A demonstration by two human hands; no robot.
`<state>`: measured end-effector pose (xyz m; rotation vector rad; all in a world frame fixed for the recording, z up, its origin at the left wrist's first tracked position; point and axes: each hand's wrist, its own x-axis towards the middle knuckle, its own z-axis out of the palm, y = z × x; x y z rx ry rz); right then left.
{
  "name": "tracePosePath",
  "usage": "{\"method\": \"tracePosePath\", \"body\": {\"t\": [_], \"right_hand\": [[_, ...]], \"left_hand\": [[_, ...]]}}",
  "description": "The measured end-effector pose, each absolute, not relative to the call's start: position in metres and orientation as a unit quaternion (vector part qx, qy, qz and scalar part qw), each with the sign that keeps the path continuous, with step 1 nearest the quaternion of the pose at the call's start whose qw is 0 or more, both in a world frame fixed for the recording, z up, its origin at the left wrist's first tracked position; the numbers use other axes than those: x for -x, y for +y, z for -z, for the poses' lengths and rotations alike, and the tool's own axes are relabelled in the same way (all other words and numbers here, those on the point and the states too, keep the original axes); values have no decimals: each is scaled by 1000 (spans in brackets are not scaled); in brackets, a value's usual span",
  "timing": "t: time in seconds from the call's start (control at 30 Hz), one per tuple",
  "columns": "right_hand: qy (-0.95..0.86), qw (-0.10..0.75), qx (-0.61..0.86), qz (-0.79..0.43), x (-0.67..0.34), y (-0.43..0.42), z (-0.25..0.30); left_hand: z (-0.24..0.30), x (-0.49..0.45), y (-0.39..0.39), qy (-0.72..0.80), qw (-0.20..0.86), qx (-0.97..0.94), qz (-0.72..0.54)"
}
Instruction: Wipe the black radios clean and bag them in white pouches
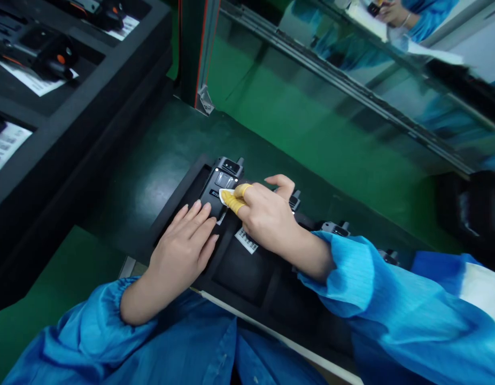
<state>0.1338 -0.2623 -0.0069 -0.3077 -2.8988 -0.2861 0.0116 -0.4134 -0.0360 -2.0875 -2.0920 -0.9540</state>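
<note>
A black handheld device (223, 179) lies in a pocket of a black foam tray (179, 198) in front of me. My left hand (183, 248) rests flat on the device's lower part, fingers stretched out together. My right hand (265, 214), with yellow finger cots on thumb and forefinger, pinches a small white cloth (225, 192) against the device's face. A barcode label (246, 240) lies in the pocket under my right wrist. Both arms wear blue sleeves.
More black devices (335, 229) sit in the tray's pockets to the right. A second foam tray (51, 107) with devices and paper labels stands at the upper left. A green conveyor belt (311, 128) runs behind, with a metal rail. Another person's hand (392, 12) shows at top right.
</note>
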Motion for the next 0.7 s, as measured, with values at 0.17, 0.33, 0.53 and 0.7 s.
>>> {"method": "tracePosePath", "body": {"t": [0.17, 0.33, 0.53, 0.7], "right_hand": [[-986, 105, 116, 59, -109, -267, 10], [-988, 81, 129, 34, -114, -271, 10], [-959, 128, 244, 65, -194, -270, -9], [-867, 209, 423, 159, -311, -273, -36]], "left_hand": [[39, -12, -414, -681, 18, 663, 311], [40, -11, -415, -683, 2, 655, 322], [40, -7, -414, -683, 11, 656, 321], [37, -7, -415, -664, 32, 672, 326]]}}
